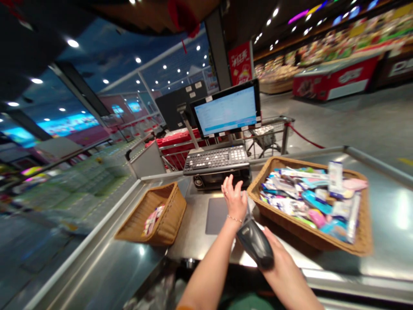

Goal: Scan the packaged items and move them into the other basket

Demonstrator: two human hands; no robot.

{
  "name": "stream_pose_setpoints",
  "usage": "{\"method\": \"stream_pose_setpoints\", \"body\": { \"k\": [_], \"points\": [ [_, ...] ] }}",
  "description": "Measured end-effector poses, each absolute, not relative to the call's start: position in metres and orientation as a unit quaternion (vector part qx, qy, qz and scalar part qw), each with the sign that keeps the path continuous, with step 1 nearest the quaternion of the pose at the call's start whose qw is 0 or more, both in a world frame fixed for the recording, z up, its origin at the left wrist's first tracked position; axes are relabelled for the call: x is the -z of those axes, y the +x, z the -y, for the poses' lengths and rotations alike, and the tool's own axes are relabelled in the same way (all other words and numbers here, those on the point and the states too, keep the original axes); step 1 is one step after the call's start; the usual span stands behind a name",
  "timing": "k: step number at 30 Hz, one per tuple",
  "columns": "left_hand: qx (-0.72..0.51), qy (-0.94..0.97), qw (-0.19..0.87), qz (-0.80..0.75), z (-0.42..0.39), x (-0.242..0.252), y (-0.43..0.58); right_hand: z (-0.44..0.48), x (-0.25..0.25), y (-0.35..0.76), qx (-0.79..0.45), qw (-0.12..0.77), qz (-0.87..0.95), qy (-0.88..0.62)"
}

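A barcode scanner [254,243], likely light and hard-plastic, is gripped around its handle by the right hand [284,275] at lower centre; the left hand [234,199] is held open and empty above the steel desk [190,232].

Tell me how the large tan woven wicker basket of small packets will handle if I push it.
The tan wicker basket should slide readily on the smooth steel counter. It probably feels light, since the packets look small. Its shallow, heaped load may spill if jerked.
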State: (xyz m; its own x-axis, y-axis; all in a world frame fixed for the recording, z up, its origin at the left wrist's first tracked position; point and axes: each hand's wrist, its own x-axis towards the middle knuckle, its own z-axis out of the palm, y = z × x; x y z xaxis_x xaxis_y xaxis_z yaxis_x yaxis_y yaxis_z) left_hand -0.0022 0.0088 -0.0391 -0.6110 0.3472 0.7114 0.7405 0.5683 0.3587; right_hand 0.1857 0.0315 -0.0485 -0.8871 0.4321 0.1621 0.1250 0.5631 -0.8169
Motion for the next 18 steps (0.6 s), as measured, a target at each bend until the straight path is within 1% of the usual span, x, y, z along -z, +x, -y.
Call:
{"method": "stream_pose_setpoints", "body": {
  "k": [11,18],
  "points": [
    [0.324,-0.359,0.268,0.833,-0.029,0.035,0.012,-0.039,0.044,0.189,-0.459,0.201,0.851,-0.159],
    [0.311,-0.391,0.265,0.825,-0.041,0.035,0.017,-0.043,0.053,0.190,-0.457,0.223,0.845,-0.165]
  ]
}}
